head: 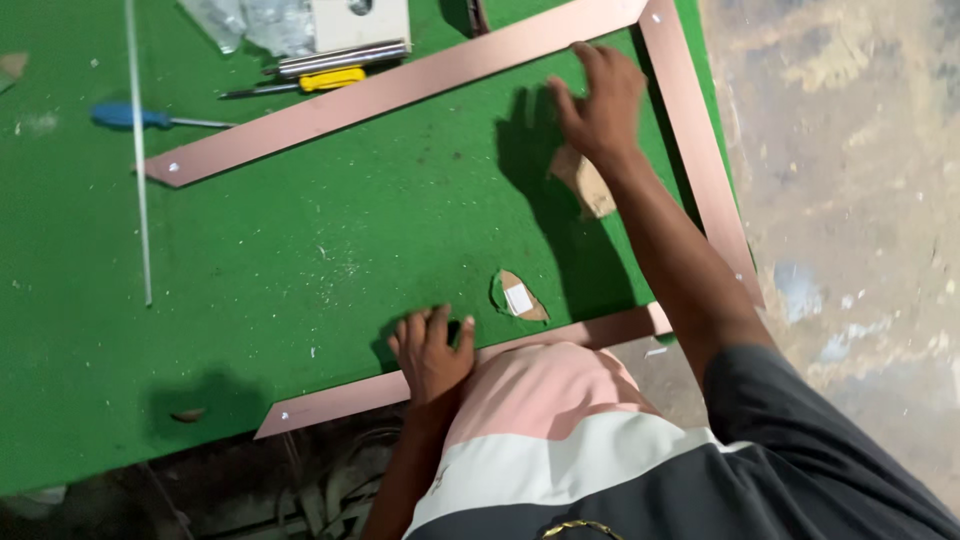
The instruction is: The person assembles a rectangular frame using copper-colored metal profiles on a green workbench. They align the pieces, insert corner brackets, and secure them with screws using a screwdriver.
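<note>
A copper-coloured metal frame (400,88) lies on the green-covered table (250,270) as three joined strips: a long far strip, a right strip (700,160) and a near strip (330,398). My right hand (600,100) hovers with spread fingers inside the frame's far right corner, just above a small wooden block (590,185); it holds nothing. My left hand (432,350) rests flat with fingers apart on the near strip at the table's front edge.
A tear in the green cover (520,296) shows wood and a white patch. At the back lie a yellow-handled screwdriver (320,80), a blue-handled screwdriver (140,117), a metal bar (340,58) and a thin white rod (138,150). Bare concrete floor (850,200) lies to the right.
</note>
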The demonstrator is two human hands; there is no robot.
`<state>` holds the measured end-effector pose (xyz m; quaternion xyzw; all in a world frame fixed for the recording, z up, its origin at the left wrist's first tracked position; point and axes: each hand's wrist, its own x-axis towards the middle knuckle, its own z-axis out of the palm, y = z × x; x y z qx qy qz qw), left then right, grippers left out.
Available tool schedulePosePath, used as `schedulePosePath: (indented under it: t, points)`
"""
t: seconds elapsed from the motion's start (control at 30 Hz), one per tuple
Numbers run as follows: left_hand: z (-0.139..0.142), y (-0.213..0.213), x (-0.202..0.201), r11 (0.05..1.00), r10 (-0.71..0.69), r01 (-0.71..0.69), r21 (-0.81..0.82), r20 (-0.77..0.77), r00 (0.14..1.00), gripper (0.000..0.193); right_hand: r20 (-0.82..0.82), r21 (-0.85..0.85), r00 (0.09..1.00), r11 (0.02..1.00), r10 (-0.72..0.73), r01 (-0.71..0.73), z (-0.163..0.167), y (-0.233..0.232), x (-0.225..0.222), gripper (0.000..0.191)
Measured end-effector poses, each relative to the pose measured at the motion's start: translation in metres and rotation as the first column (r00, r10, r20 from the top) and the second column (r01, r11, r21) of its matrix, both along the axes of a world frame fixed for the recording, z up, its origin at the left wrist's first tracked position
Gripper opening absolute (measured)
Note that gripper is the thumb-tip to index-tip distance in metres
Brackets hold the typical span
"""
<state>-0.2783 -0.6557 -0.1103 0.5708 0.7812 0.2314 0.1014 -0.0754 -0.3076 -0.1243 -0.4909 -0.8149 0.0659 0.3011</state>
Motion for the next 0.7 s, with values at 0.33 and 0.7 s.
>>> schedulePosePath:
  t: [0.33,0.7]
  points:
    - [0.009,0.001,0.000,0.980,0.005,-0.034,0.194,0.146,0.989,0.025,-0.075,-0.325,0.996,0.943,0.051,-0.072,0.029,0.143,-0.166,0.027]
    - [-0.005,0.033,-0.009,0.945,0.063,-0.210,0.250,0.493,0.868,0.042,-0.914,-0.379,0.380,0.640,-0.144,-0.669,0.060,0.035,-0.071,0.009]
